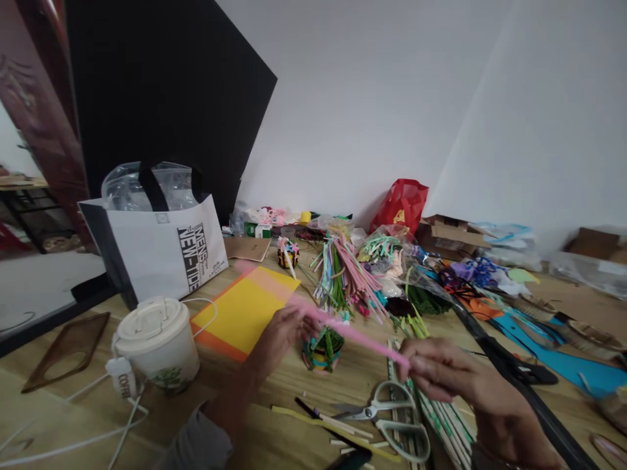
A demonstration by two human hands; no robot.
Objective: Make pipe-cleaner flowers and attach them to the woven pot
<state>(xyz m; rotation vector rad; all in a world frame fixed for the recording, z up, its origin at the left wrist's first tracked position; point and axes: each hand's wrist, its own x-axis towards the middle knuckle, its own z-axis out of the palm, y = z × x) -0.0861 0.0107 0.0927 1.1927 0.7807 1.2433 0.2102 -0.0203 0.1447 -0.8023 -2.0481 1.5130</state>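
A fuzzy pink pipe cleaner point(355, 329) is stretched between my two hands above the table. My right hand point(448, 372) pinches its near end. My left hand point(281, 333) is closed around it farther along, and the far end blurs out over the yellow paper. Below the pipe cleaner stands a small round pot wrapped in colourful pipe cleaners point(321, 352), partly hidden behind my left hand. White-handled scissors point(386, 414) lie on the table between my hands, blades pointing left, with thin strips and sticks around them.
At left stand a lidded white cup point(159, 346) with a white cord and a white shopping bag point(161, 245). Yellow paper point(245, 307) lies on orange. Bundled pipe cleaners point(343, 274), a small decorated pot point(288, 253), a red bag point(400, 205) and cardboard boxes point(453, 235) fill the back.
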